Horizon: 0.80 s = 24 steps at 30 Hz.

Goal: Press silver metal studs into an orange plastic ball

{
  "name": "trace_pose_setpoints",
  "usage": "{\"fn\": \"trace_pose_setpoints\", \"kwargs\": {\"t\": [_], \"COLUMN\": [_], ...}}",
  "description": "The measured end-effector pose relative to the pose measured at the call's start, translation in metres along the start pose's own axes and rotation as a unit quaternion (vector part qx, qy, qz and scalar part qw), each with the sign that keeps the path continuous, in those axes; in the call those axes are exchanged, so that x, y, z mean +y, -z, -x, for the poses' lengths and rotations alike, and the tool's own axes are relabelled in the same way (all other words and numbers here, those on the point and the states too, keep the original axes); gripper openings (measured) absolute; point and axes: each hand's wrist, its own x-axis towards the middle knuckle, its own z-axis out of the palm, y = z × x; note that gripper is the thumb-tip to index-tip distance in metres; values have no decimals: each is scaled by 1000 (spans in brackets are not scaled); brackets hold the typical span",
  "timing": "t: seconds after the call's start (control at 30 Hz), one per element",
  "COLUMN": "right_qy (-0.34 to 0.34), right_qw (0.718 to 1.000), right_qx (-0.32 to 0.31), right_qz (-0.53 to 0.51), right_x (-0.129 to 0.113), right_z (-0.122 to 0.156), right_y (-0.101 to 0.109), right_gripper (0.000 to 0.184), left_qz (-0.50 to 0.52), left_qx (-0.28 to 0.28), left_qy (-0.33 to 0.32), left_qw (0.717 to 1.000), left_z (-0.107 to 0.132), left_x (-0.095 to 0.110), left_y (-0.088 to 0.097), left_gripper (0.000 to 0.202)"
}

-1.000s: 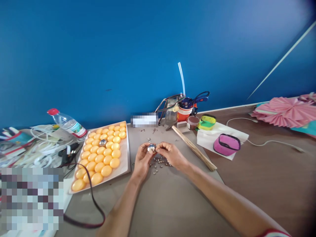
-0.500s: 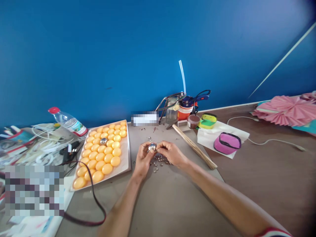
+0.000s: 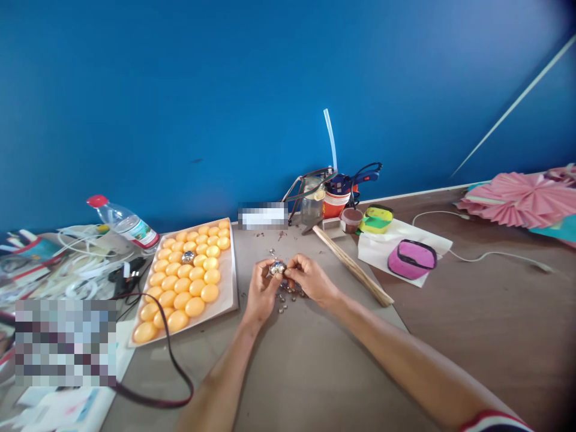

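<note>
Between thumb and fingers, my left hand (image 3: 262, 288) grips a shiny silver ball (image 3: 278, 267) covered in small metal pieces. From the right, my right hand (image 3: 310, 277) is pinched at the ball's edge; whatever its fingertips hold is too small to make out. Below both hands, several small shiny metal pieces (image 3: 282, 309) lie scattered on the grey mat (image 3: 288, 372). To the left stands a white shallow box (image 3: 234, 282) with rows of orange-yellow balls (image 3: 182, 302). One silver-covered ball (image 3: 188, 257) sits among them.
A bottle with a red cap (image 3: 123, 221) leans behind a heap of cables and white bits at left. Wooden sticks (image 3: 351, 264), a red cup (image 3: 333, 205), a glass jar (image 3: 312, 207) and a pink mesh container (image 3: 411, 259) stand to the right. A dark cord (image 3: 180, 366) loops at front left.
Both hands stay around the silver ball, with only slight finger movement at its edge. The whole view has shifted very slightly.
</note>
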Motion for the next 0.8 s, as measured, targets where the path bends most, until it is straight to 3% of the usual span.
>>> {"fn": "trace_pose_setpoints", "kwargs": {"t": [0.17,0.33,0.43,0.63,0.8], "right_qy": [-22,-6,-3,44,66], "right_qw": [1000,979,967,984,997], "right_qx": [14,-39,-30,-5,-27], "right_qz": [-7,-198,-255,-174,-37], "right_x": [4,2,0,1,5], "right_z": [-2,-8,-12,-14,-11], "right_y": [-1,7,16,27,24], "right_gripper": [12,24,28,23,23], "left_qz": [28,184,235,280,251], "left_qx": [-6,-30,-44,-27,-12], "left_qy": [16,79,113,128,112], "left_qw": [999,979,965,951,961], "left_z": [0,-4,-6,-10,-10], "left_x": [-4,3,7,8,5], "left_y": [-1,-2,0,5,4], "left_gripper": [32,31,30,26,28]}}
